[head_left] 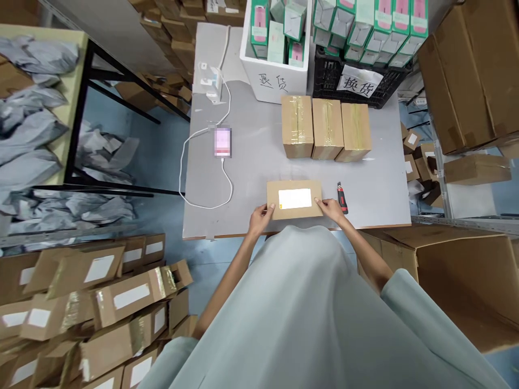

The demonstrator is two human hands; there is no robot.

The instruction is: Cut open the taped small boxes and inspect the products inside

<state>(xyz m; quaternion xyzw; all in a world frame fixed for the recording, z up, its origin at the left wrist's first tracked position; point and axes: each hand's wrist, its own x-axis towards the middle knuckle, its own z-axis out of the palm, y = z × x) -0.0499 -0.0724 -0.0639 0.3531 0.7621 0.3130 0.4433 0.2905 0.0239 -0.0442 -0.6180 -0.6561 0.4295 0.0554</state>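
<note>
A brown cardboard box [273,190] with a white label [294,198] facing up is at the table's front edge. My left hand [261,218] grips its left end, thumb on top. On the opposite end my right hand [330,209] pinches the right edge, thumb also on top; the fingers beneath are hidden. A black and red utility knife [342,198] lies just right of the box, close to my right hand. Behind it, three taped cardboard boxes [327,129] stand side by side.
A white bin [274,81] and a black crate [330,81], both holding green-and-pink boxes, stand at the back. A phone [223,142] with a white cable lies left. Labelled cartons [130,294] pile up at lower left; a large open carton [462,292] sits at right.
</note>
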